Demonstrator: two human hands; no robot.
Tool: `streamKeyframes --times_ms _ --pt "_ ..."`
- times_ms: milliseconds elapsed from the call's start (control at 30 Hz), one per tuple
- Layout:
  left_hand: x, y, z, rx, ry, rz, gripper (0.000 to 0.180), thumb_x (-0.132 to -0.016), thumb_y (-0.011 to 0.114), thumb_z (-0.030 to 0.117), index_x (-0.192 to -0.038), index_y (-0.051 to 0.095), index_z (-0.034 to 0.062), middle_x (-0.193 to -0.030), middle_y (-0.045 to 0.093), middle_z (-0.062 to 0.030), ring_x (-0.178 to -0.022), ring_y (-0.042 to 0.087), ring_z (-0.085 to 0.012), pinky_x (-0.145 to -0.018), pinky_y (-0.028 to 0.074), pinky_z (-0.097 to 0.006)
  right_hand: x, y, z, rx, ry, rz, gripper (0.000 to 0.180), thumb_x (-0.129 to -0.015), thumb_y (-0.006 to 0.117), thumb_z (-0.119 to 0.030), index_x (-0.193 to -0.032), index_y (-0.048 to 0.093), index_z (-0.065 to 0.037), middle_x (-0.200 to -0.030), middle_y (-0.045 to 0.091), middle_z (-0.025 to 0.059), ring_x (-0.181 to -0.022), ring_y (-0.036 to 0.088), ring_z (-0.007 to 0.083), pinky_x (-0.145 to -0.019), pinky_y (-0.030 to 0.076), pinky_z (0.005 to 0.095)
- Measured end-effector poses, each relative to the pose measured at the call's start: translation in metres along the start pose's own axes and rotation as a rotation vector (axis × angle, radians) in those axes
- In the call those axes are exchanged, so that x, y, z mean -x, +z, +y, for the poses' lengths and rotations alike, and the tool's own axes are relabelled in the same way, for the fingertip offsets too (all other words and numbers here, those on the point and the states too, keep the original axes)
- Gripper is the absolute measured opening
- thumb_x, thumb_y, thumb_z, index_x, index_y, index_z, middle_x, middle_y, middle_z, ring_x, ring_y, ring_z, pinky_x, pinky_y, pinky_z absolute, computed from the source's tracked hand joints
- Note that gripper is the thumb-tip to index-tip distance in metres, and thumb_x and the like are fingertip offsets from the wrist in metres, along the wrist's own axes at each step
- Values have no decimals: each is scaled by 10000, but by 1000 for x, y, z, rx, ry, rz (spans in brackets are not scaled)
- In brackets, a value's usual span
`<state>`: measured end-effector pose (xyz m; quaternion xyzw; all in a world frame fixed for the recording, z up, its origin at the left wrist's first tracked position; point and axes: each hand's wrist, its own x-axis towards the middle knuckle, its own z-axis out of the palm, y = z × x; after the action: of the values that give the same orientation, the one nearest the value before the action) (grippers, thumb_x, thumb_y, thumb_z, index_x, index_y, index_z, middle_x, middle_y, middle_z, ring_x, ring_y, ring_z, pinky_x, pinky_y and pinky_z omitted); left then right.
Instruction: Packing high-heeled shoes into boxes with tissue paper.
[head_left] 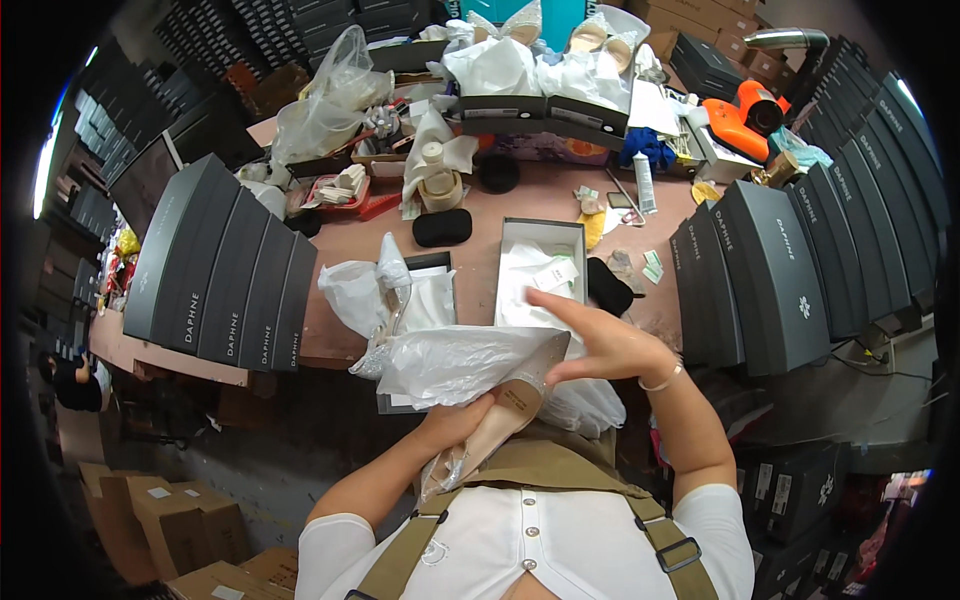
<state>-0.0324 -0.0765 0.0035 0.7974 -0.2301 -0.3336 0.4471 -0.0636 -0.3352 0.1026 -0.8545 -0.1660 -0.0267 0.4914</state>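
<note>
Shoe (515,405) is on near side of box (543,232), up against person's front, tilted, insole showing. L hand (455,420) grasps it by the side, fingers closed on it; wrap (450,365), white & crinkled, lies over/beside same grip. R hand (600,340) is spread, holding nothing, between box's near end & shoe; thumb v. close to wrap, can't tell if touching. 2nd shoe (392,262) sits L of box, w/ loose wrapping; black pouch (610,288) just R of box.

Handling (judgement): shoe prob. light, sole stiff, upper thinner & easily scuffed, esp. any sparkly trim. Wrap looks soft, slippery, easy to tear, so shoe could slide inside it. Best hold: firm sides nr. heel or mid-sole, off the trim; pinch wrap by a loose edge.
</note>
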Motion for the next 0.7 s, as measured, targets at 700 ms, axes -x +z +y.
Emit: streamKeyframes --times_ms 700 --pt "5 -4 7 925 -34 -271 588 -881 583 107 -1418 349 48 -1229 556 -41 -1096 540 -118 -917 444 -258 48 81 -34 897 -255 -274 118 -750 557 -169 -755 611 -64 -719 495 33 -761 516 180 -748 381 307"
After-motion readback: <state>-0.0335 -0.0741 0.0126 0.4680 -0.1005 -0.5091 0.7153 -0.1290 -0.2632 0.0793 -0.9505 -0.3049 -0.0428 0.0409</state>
